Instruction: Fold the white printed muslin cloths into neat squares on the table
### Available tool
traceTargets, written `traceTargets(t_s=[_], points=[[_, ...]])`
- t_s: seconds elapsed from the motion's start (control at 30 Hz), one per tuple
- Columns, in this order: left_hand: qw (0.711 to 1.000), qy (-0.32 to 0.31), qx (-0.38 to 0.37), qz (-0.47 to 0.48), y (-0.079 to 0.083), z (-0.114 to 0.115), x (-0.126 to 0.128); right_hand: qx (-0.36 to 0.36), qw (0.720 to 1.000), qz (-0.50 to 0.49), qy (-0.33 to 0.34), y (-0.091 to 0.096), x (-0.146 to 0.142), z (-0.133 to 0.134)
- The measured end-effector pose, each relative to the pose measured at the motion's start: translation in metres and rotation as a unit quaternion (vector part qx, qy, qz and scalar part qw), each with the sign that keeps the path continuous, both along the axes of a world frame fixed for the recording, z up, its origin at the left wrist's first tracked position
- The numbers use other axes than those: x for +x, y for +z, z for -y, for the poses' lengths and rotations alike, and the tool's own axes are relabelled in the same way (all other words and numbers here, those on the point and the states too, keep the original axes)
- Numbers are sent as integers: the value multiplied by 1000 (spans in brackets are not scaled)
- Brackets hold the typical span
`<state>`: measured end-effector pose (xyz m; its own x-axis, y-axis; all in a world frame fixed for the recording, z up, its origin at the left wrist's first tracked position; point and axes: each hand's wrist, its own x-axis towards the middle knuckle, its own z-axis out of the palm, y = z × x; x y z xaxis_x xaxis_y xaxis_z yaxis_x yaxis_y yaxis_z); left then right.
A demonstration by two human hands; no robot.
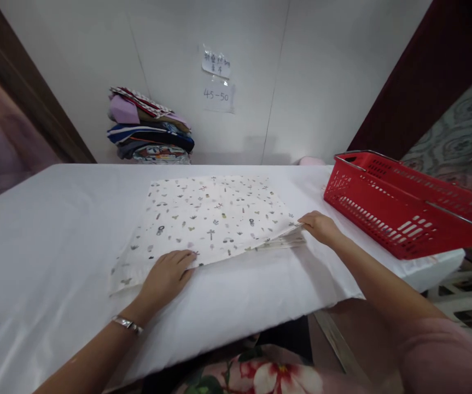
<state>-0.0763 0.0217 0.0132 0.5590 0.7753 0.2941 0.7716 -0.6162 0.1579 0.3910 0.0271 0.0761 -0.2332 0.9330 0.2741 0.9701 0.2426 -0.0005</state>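
A white cloth (219, 219) with small printed figures lies folded in layers on the white-covered table (227, 306). My right hand (320, 227) pinches the cloth's near right corner and holds it a little above the layers beneath. Along the near edge, left of the middle, my left hand (172, 273) rests on the cloth with its fingers stretched out and palm down. A silver bracelet (127, 324) circles my left wrist.
At the right end of the table stands a red plastic basket (408, 219) with metal handles. Against the wall at the back left is a stack of folded cloths (151, 131). Two paper signs (218, 98) are taped to the wall.
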Motion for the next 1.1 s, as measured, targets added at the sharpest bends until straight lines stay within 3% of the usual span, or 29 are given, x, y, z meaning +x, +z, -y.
traceTargets(t_s=[0.13,0.23,0.43,0.67,0.9,1.1], points=[[1000,7,8,-1,-1,-2,-1,4,999,-33,-39,9,-4,-7],[1000,15,9,8,-1,-3,-3,-30,989,-140,-43,15,-3,-12],[1000,14,7,-1,-1,-3,-1,-136,906,-385,-112,30,-2,-17],[1000,23,4,-6,6,0,24,-113,822,-549,-103,37,-9,-18],[998,53,-22,19,12,-6,34,-111,812,-560,-119,40,-9,-17],[991,116,-64,13,16,-10,12,-148,814,-544,-142,30,1,-21]])
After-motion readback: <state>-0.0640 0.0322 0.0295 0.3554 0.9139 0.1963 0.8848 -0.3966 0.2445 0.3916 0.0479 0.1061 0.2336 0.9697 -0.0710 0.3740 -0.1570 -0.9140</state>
